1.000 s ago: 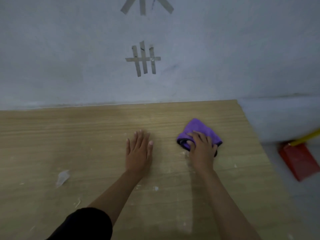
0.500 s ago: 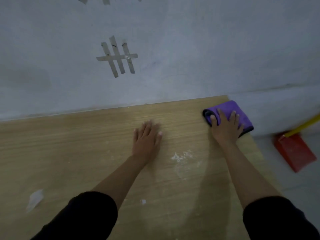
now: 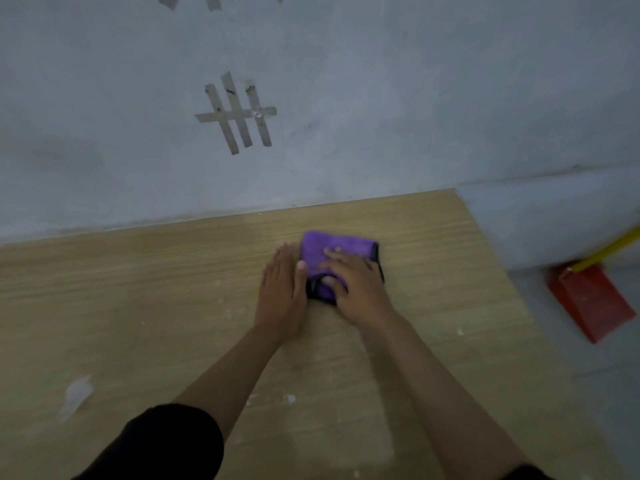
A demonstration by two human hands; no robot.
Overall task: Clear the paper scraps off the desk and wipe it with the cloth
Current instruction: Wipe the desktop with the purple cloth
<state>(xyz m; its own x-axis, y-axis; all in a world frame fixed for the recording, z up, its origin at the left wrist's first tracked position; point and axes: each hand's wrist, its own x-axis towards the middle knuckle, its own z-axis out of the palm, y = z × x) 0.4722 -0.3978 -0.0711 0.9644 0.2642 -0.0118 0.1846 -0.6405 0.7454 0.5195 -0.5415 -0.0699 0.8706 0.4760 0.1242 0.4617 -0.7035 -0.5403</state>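
A folded purple cloth (image 3: 327, 249) with a dark edge lies on the wooden desk (image 3: 138, 289) near its far right part. My right hand (image 3: 356, 285) presses down on the cloth, fingers spread over it and thumb curled at its near edge. My left hand (image 3: 282, 294) lies flat on the desk, fingers together, its thumb touching the cloth's left side. A white paper scrap (image 3: 76, 394) lies at the near left. Small white crumbs (image 3: 289, 398) dot the wood between my forearms.
The desk's back edge meets a grey wall with strips of tape (image 3: 239, 114). The desk's right edge drops to the floor, where a red dustpan (image 3: 592, 301) with a yellow handle (image 3: 613, 249) stands.
My right hand has slid the cloth from the desk's far right corner leftward until it meets my left hand. The crumb pile seen near the middle is no longer visible.
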